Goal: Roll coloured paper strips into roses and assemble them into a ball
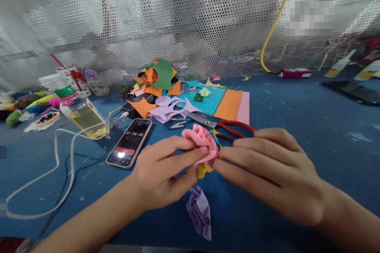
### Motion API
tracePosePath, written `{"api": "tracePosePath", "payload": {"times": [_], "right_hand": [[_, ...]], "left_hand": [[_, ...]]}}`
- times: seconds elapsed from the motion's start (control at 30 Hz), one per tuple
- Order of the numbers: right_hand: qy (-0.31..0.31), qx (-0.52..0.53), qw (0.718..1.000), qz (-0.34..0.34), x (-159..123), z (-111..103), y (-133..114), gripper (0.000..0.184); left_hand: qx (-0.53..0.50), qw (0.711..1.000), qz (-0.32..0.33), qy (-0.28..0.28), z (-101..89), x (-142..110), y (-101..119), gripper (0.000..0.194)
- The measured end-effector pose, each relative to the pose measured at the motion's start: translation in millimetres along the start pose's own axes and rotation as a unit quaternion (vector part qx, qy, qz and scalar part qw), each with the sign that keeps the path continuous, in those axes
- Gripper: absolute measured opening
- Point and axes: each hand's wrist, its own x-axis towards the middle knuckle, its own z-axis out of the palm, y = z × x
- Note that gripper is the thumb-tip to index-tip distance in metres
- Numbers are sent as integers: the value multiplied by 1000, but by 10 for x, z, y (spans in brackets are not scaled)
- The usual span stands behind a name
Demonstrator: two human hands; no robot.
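Observation:
My left hand (164,172) and my right hand (267,166) meet over a blue table (297,126). Both pinch a curled pink paper flower (202,140), with a bit of yellow paper (203,170) showing under it. The left fingers wrap the flower from the left; the right fingertips press its right edge. A crumpled purple paper piece (199,211) lies on the table just below the hands. Red-handled scissors (219,123) rest right behind the flower.
A phone (130,143) showing a timer lies left of my hands, with a white cable (59,166) looping beside it. Behind are cut coloured paper scraps (160,79), flat paper sheets (228,102), plastic bottles (80,110) and a perforated metal wall (190,19).

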Motion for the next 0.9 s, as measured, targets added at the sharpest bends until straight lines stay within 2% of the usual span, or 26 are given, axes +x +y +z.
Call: {"api": "tracePosePath", "payload": {"times": [0.1,0.23,0.37,0.4,0.47,0.57,0.63,0.7,0.8,0.9], "right_hand": [[7,-2,1000,-9,-30,-7,-11,29],[22,6,1000,-10,-45,-14,-30,29],[26,38,999,14,-4,14,-27,26],[22,52,998,31,6,36,-17,22],[10,82,993,80,18,96,13,12],[-60,149,976,147,10,189,67,12],[-104,185,960,180,2,220,93,14],[-125,222,944,211,6,217,101,15],[-121,261,920,268,39,184,88,12],[-101,248,912,309,68,180,69,11]], "left_hand": [[44,999,13,-21,-47,23,37,21],[113,993,23,-10,-124,73,96,15],[68,997,2,28,-90,67,101,8],[33,998,-26,46,-57,55,92,9],[-59,988,-131,57,22,26,65,10],[-182,930,-320,-15,126,-8,16,12],[-220,895,-385,-52,169,-24,-14,13],[-220,891,-393,-58,193,-36,-35,13],[-190,916,-350,-43,209,-49,-48,11],[-163,933,-320,-39,221,-54,-48,11]]}}
